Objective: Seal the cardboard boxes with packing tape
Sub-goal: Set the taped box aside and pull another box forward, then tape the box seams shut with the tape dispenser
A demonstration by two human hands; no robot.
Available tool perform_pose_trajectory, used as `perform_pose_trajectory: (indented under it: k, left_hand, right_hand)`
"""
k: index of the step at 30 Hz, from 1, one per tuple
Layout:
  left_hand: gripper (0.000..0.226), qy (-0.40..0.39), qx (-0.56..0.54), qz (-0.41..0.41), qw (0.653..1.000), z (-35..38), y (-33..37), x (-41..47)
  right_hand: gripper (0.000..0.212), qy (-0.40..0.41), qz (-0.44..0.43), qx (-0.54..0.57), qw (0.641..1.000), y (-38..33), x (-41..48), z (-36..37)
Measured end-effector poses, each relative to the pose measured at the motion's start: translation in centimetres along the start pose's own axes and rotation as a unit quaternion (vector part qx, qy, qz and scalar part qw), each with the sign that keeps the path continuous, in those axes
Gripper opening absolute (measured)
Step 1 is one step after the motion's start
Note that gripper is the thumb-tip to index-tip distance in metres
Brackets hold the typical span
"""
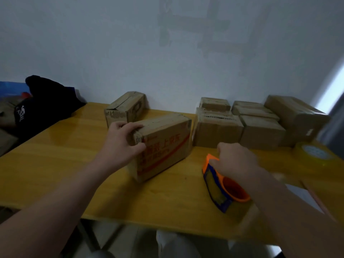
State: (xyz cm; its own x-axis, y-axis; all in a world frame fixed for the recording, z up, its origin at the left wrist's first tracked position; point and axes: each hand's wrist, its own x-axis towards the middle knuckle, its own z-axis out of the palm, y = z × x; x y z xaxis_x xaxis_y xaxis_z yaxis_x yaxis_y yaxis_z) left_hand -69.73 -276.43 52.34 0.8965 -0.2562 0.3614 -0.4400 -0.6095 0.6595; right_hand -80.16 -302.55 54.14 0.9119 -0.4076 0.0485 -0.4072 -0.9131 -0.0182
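My left hand [122, 140] grips the top left corner of the red-printed brown cardboard box [167, 144], fingers curled over it. Yellow wooden tabletop [55, 164] lies bare left of that box, down to the near edge. Right of it, my blurred right hand [236, 159] covers the orange-and-blue tape dispenser [223, 190]; its fingers are hidden, so I can't tell the grip.

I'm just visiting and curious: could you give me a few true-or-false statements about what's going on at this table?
The left hand grips the red-printed box. True.
The right hand holds scissors. False: it grips an orange and blue tape dispenser.
The tape dispenser sits on top of the red-printed box. False: it is on the table, beside that box and apart from it.
A spare tape roll lies on the table's right side. True.
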Motion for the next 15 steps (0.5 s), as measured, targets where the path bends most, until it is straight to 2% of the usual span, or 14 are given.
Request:
perform_pose_trajectory:
  k: [3, 6, 8, 11, 15]
  left_hand:
    - [0.048, -0.018, -0.005, 0.013, 1.0, -0.4, 0.1, -1.7]
    - [0.046, -0.025, -0.015, 0.023, 0.999, -0.8, 0.1, -2.9]
    - [0.044, -0.028, -0.027, 0.025, 0.999, -1.0, 0.0, -3.4]
    - [0.044, -0.046, -0.048, 0.027, 0.997, -1.3, 0.1, -3.7]
    - [0.046, -0.069, -0.065, 0.023, 0.995, -1.5, 0.1, -3.6]
  right_hand:
    - [0.045, -0.075, 0.039, -0.042, 0.995, 0.8, -2.0, 1.0]
    - [0.063, -0.144, 0.027, 0.051, 0.988, 1.2, -3.0, 2.0]
    - [0.073, -0.163, 0.012, 0.103, 0.981, 1.0, -3.4, 2.6]
    - [0.068, -0.123, 0.029, 0.126, 0.984, 0.9, -3.5, 3.1]
    - [0.043, 0.029, 0.103, 0.211, 0.972, 1.8, -2.9, 1.6]
